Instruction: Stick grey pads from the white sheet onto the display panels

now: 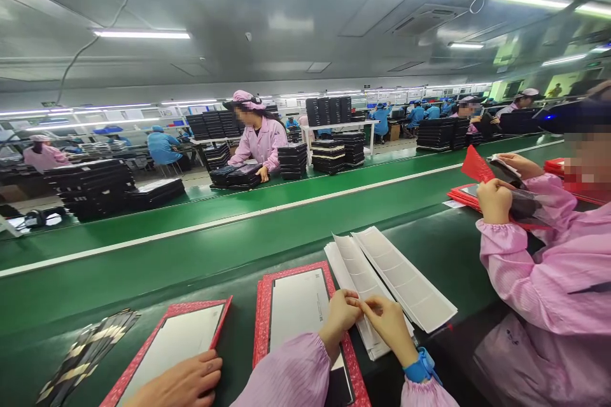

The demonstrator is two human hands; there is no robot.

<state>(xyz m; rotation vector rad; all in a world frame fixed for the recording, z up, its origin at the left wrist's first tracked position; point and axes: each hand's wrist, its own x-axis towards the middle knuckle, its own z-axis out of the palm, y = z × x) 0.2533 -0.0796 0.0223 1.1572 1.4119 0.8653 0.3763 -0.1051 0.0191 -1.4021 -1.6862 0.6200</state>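
My left hand (340, 317) and my right hand (389, 324), which has a blue wrist strap (421, 365), meet with fingertips pinched together over a sheet of whitish labels (354, 261). The sheet's far end curls up, and my fingers hide the spot they pinch. A second label sheet (405, 280) lies flat just to the right. Under my left forearm is a flat grey panel (296, 299) with small print and a dark lower edge. It rests on red bubble wrap (264, 311), partly covered by my sleeve.
At left, a co-worker's hand (184, 378) rests on another panel (184, 337) on red wrap. Beyond it lies a bundle of dark and tan strips (90, 353). A co-worker (539, 254) at right handles red wrap. A green conveyor (229, 219) runs behind, with stacked black trays (90, 187) across it.
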